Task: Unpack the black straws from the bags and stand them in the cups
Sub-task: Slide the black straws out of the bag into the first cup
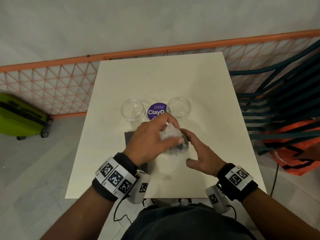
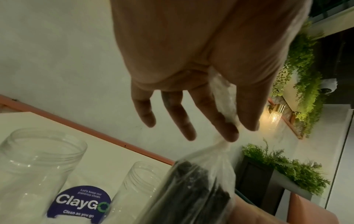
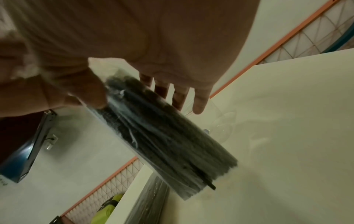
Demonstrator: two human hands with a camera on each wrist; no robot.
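Two clear cups, both with no straws in them, stood just beyond the hands in the head view: one cup [image 1: 132,110] ahead of the left hand [image 1: 152,135], the other cup [image 1: 178,107] ahead of the right hand [image 1: 200,154]. The left hand pinched the crumpled neck of a bag of black straws [image 1: 170,135] between thumb and fingers; the right hand sat beside it, fingers loose, gripping nothing. A second bag [image 1: 129,137] lay flat on the tabletop [image 1: 207,101] under the left hand.

From the left wrist, the plastic neck ran between thumb and forefinger, the dark bundle hanging below and nearer the camera than the cups.

From the right wrist, the bag looked sealed around its straws, with one straw poking out at the bottom end.

So it was early going, I'd say: no straw unpacked, both bags left to empty.
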